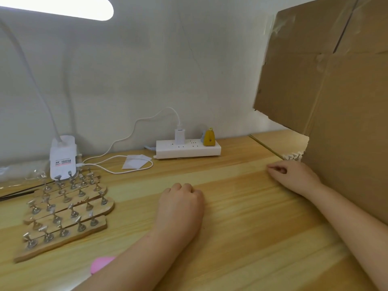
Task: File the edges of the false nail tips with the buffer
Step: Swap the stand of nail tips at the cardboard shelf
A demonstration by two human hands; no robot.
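Note:
My left hand (180, 208) rests on the wooden table (241, 206) near its middle, fingers curled under into a loose fist with nothing visible in it. My right hand (294, 175) lies further right by the cardboard, fingers curled, thumb against them, and nothing shows in its grip. A row of white false nail tips (292, 157) sits just beyond it at the cardboard's edge, partly hidden. A pink buffer (100, 264) lies at the near left, mostly covered by my left forearm.
Wooden strips with several metal nail holders (63, 208) lie at the left. Behind them stands a white lamp base (63, 158) with a cable. A white power strip (188, 149) sits by the wall. A big cardboard sheet (336, 101) walls off the right side.

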